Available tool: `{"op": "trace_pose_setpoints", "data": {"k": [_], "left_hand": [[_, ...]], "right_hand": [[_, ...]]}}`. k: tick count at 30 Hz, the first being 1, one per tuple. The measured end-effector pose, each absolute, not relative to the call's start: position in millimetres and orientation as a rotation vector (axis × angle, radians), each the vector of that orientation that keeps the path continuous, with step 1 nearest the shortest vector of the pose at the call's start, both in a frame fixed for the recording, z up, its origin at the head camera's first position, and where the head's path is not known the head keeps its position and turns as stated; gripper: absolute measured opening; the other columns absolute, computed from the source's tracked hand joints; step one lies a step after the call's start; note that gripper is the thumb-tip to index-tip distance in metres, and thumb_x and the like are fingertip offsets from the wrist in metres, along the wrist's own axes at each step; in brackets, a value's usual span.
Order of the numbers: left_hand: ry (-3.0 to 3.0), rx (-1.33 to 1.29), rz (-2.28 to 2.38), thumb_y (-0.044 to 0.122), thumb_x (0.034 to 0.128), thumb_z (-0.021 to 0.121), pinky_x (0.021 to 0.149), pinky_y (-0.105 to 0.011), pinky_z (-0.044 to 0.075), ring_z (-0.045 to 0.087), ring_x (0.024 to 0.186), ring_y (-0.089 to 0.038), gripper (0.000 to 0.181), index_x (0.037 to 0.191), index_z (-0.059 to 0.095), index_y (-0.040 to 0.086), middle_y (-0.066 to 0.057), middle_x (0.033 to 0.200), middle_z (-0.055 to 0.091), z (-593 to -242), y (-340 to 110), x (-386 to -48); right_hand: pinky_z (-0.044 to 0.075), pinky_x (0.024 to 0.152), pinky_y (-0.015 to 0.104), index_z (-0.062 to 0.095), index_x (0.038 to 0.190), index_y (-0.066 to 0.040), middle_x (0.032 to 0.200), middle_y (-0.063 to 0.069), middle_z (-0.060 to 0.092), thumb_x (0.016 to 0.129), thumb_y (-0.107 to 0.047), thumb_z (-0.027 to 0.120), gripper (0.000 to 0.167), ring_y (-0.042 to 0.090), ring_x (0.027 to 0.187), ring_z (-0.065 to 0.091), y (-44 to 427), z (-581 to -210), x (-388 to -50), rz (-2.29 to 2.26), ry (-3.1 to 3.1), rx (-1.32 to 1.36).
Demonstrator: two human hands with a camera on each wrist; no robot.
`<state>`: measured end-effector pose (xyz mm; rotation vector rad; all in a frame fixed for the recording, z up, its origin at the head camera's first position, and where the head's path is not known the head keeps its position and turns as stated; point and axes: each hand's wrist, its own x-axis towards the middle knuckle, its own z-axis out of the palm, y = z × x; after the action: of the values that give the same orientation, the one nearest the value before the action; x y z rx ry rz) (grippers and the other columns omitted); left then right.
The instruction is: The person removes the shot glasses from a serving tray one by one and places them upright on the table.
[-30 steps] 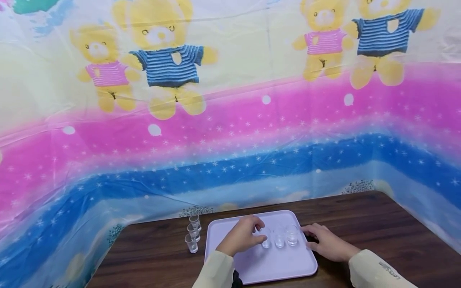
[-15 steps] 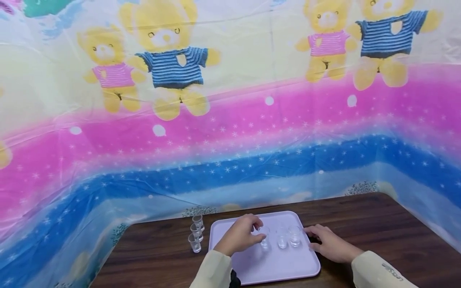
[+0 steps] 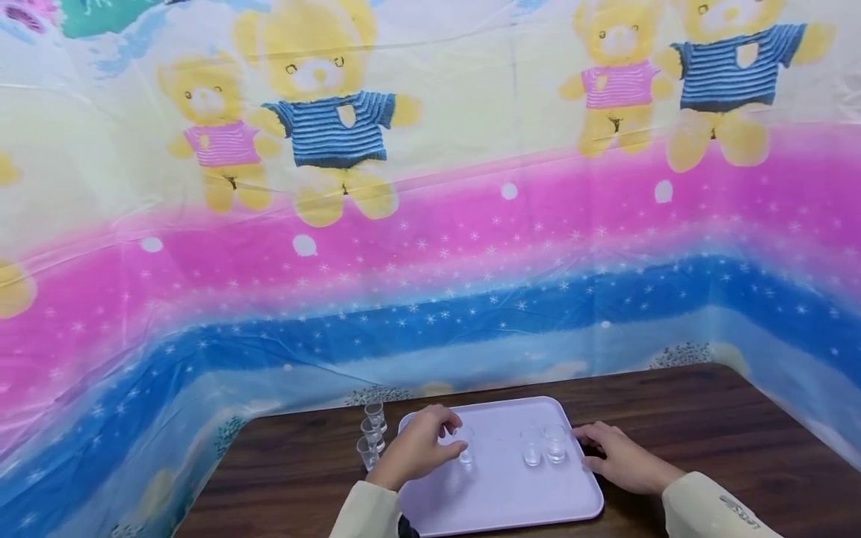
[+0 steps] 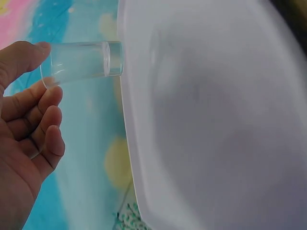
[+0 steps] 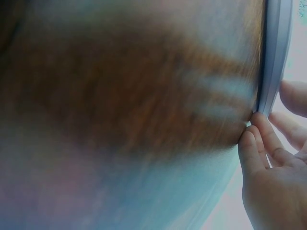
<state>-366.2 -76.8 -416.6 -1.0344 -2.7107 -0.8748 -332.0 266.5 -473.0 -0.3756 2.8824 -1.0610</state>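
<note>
Held in left hand point(image 3: 418, 447), lower centre of head frame: one clear cup point(image 3: 467, 451). Pinched at rim, thumb on one side, finger on the other, per upper left of left wrist frame; body and thick base projecting out past fingertips, clear of palm. Upright in head frame, above left part of lilac tray point(image 3: 511, 504); whether base touches, cannot tell. Toward tray's right side, well apart from this grip: two other cups point(image 3: 531, 452), standing close together. At tray's right edge: right hand point(image 3: 625, 457), fingers loosely bent, clenched round nothing, fingertips touching rim. Left of tray on dark table point(image 3: 282, 478): row of three cups point(image 3: 372, 432), lowest partly hidden behind left hand.
</note>
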Motion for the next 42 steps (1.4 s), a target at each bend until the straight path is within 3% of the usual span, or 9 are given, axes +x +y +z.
{"op": "trace_pose_setpoints", "data": {"k": [13,22,34,42], "left_hand": [[-2.702,-0.933,-0.865,0.019,0.0820,0.075,0.064,-0.025,0.045,0.054,0.077,-0.018,0.022,0.096,0.065,0.006,-0.001,0.088,0.058,-416,-127,-353],[-2.631,-0.865,-0.811,0.014,0.0780,0.077,0.060,-0.024,0.044,0.053,0.071,-0.017,0.019,0.091,0.064,0.009,0.004,0.079,0.053,-410,-161,-340],[-2.648,-0.730,-0.817,0.010,0.0771,0.077,0.058,-0.024,0.043,0.048,0.069,-0.010,0.019,0.090,0.065,0.004,0.003,0.078,0.053,-414,-198,-327],[-2.737,-0.605,-0.759,0.014,0.0755,0.079,0.060,-0.025,0.045,0.051,0.070,-0.010,0.021,0.089,0.065,0.004,0.000,0.080,0.058,-421,-209,-325]], "right_hand": [[0.042,0.087,0.051,0.057,0.126,-0.009,0.112,0.004,0.055,0.087,-0.013,0.068,0.041,0.028,0.106,0.050,265,-472,-333,-1.039,2.890,-0.365],[0.041,0.089,0.052,0.057,0.127,-0.009,0.113,0.004,0.055,0.088,-0.013,0.067,0.041,0.029,0.109,0.049,263,-473,-333,-1.038,2.887,-0.343],[0.042,0.088,0.053,0.055,0.128,-0.007,0.114,0.006,0.055,0.088,-0.013,0.067,0.042,0.030,0.109,0.049,264,-472,-333,-1.050,2.874,-0.392],[0.042,0.087,0.052,0.055,0.129,-0.006,0.114,0.007,0.055,0.088,-0.014,0.067,0.043,0.031,0.108,0.049,265,-473,-333,-1.059,2.866,-0.415]]}}
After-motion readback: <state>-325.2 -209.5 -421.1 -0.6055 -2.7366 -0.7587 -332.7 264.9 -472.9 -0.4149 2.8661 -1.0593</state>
